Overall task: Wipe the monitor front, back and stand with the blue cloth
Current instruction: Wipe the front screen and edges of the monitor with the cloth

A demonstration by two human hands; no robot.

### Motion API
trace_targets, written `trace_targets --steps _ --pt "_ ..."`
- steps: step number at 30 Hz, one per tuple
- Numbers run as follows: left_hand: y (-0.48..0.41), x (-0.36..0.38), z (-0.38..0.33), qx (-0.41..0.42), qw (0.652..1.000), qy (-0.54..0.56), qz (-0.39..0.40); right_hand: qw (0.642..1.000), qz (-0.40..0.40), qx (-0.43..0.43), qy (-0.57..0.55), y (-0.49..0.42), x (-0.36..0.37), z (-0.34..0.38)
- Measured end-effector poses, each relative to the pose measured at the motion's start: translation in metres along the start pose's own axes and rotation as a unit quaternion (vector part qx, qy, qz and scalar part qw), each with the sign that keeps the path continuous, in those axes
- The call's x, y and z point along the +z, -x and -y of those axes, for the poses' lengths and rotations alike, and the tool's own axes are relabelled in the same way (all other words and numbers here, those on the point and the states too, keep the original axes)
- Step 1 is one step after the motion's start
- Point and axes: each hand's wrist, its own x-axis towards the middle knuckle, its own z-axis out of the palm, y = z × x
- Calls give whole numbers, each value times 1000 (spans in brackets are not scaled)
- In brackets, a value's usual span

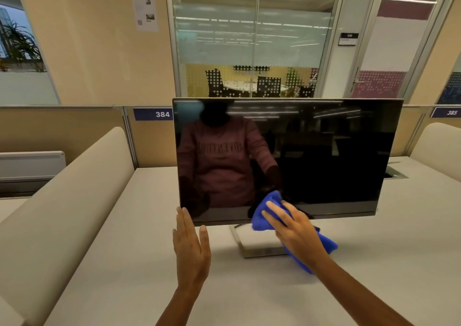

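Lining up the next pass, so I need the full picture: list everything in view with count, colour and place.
monitor: one, black, centre of the desk, screen facing the camera
stand: one, silver, under the monitor
cloth: one, blue, against the screen's lower edge
desk: one, pale beige, under it all
padded dividers: two, beige, left and right of the desk
number signs: two, blue, on the back partition
cable hatch: one, grey, desk's right side
paper sheet: one, white, wall above
left hand: one, bare, fingers straight, by the monitor's lower left corner
right hand: one, bare, flat on the cloth, pressing it to the screen
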Motion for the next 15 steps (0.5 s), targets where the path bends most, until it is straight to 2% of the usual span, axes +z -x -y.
trace_targets --steps 3,5,7,9,11,12,13,15 --pt "-8 0 -6 3 1000 14 -12 997 -23 72 3 20 -17 -39" --pt "-13 -1 -10 3 1000 23 -16 977 -66 203 -16 23 -28 -56" --pt "-16 -1 -13 0 1000 26 -17 920 -126 364 -66 11 -35 -63" --pt "-19 -3 -15 0 999 30 -18 857 -203 454 -134 -11 -40 -65" --pt "-22 -6 -17 6 999 40 -18 817 -262 476 -195 -35 -38 -60" --pt "-24 -7 -17 9 999 44 -17 810 -272 471 -218 -46 -35 -53" --pt "-25 -8 -17 10 999 46 -16 814 -266 460 -235 -57 -31 -41" --pt "-27 -9 -18 11 999 49 -16 847 -229 412 -246 -74 -19 -7"
